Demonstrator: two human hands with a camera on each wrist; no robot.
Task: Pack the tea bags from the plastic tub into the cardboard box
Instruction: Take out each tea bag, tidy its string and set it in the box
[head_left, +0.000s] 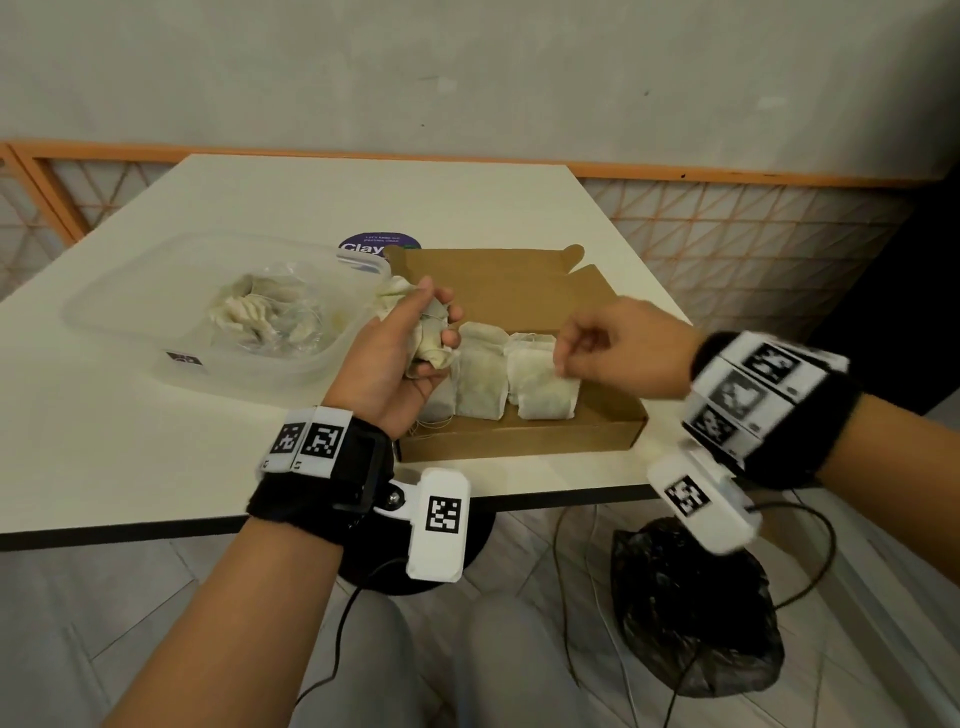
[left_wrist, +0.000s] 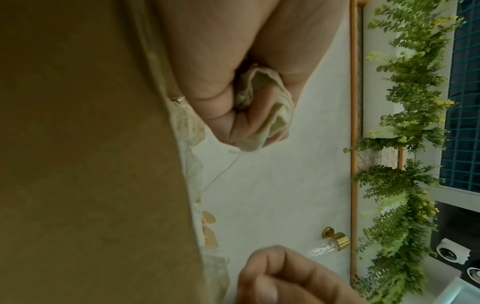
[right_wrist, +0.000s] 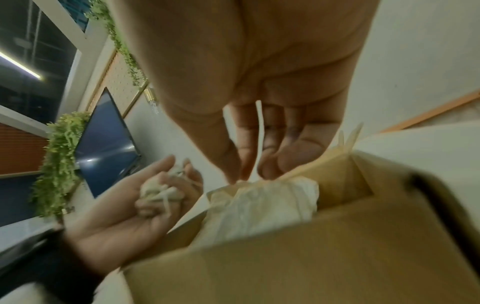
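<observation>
A clear plastic tub (head_left: 130, 306) stands on the left of the table with loose tea bags (head_left: 265, 314) in it. The open cardboard box (head_left: 524, 434) sits to its right, lid folded back, with several tea bags (head_left: 480, 376) standing along its near side. My left hand (head_left: 382, 364) hovers over the box's left end, fingers curled round a crumpled bunch of tea bags (head_left: 428, 332) (left_wrist: 262, 107) (right_wrist: 158, 189). My right hand (head_left: 597, 343) reaches into the box and pinches the top edge of the rightmost tea bag (head_left: 543, 387) (right_wrist: 265, 203).
A round purple sticker (head_left: 379, 244) lies on the white table (head_left: 156, 457) behind the box. The box stands close to the table's near edge. On the floor below are a black plastic bag (head_left: 691, 613), cables and the table's dark base.
</observation>
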